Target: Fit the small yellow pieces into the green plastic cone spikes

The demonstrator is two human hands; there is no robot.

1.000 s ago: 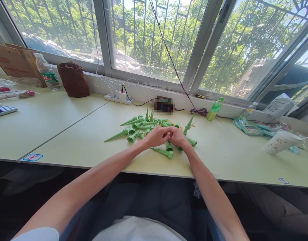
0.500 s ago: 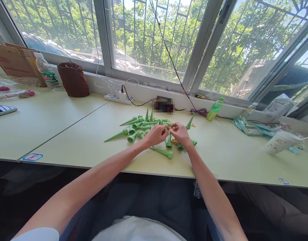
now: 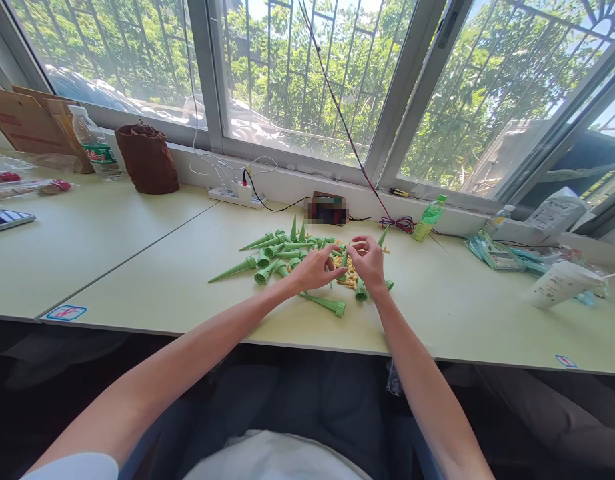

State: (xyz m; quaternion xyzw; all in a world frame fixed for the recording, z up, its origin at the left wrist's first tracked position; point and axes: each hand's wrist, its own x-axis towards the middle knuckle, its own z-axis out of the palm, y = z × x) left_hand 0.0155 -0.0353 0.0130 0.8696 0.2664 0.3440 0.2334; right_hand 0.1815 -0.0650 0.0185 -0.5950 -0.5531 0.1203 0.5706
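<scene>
Over the pile of pale green plastic spikes [image 3: 232, 269], my left hand [image 3: 312, 269] is closed with its thumb and fingertips on one green cone-shaped spike [image 3: 344, 261]. My right hand [image 3: 368, 263] is beside it, thumb and finger pinched together by the spike's upper end; whatever is in the pinch is too small to tell. Small yellow-orange plastic pieces [image 3: 351, 273] lie heaped beneath the hands, partly covered. A hollow-ended spike [image 3: 360, 291] lies below my right hand, and a single spike [image 3: 326, 304] is on the table nearer to me.
Behind the pile are a power strip [image 3: 226, 196], a small dark device [image 3: 327, 209] and coiled wires [image 3: 397, 223]. A green bottle [image 3: 429, 219] is at the back right, with plastic packets [image 3: 492, 252] and a white cup [image 3: 562, 283]. A brown bag [image 3: 146, 160] stands left.
My right hand has moved slightly up and right, and the hands are farther apart. The spike between them has risen and tilted, uncovering more of the yellow-orange pieces.
</scene>
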